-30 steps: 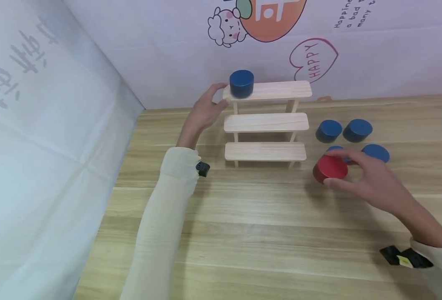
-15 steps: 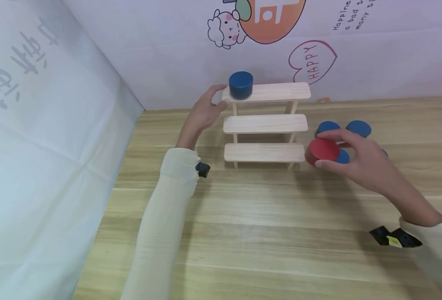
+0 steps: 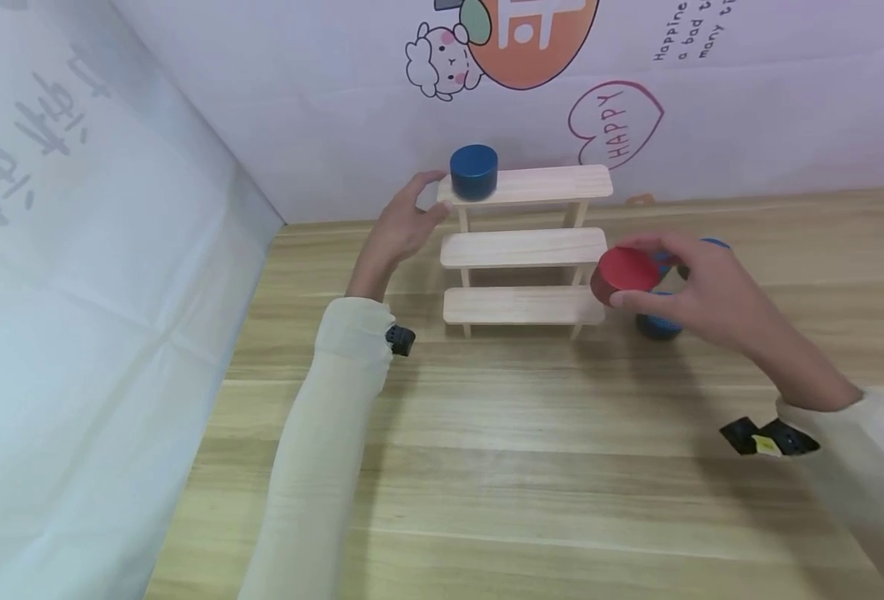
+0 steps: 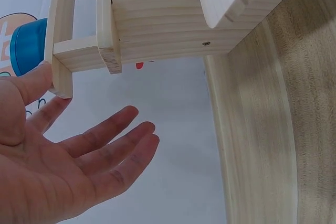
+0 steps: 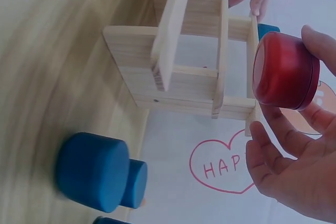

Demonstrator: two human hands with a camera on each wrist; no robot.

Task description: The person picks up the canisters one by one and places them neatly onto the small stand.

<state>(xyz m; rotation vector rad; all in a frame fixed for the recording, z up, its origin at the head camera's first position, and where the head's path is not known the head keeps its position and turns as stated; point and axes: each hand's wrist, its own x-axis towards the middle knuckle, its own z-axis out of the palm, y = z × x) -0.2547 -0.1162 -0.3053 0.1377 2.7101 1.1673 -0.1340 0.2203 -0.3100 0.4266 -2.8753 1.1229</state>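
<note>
A small three-tier wooden display stand [image 3: 524, 248] stands by the back wall. On the left end of its top tier sits a round blue tin [image 3: 474, 173]. My left hand [image 3: 402, 223] pinches that same end of the top board between thumb and index finger; its other fingers extend loosely, as the left wrist view shows. Thumb and fingers of my right hand [image 3: 722, 292] grip a round red tin [image 3: 625, 277], raised off the table at the stand's right side. In the right wrist view, the red tin [image 5: 286, 70] has a visible lid seam.
Several blue tins stand on the wooden table right of the stand, partly hidden by my right hand; one blue tin [image 3: 659, 327] shows below it. A printed white cloth [image 3: 322, 108] hangs behind, and another white cloth [image 3: 104, 333] hangs at left.
My right hand has carried the red tin left and farther back, from above the blue tins to beside the stand's right end. My left hand keeps its place on the top board.
</note>
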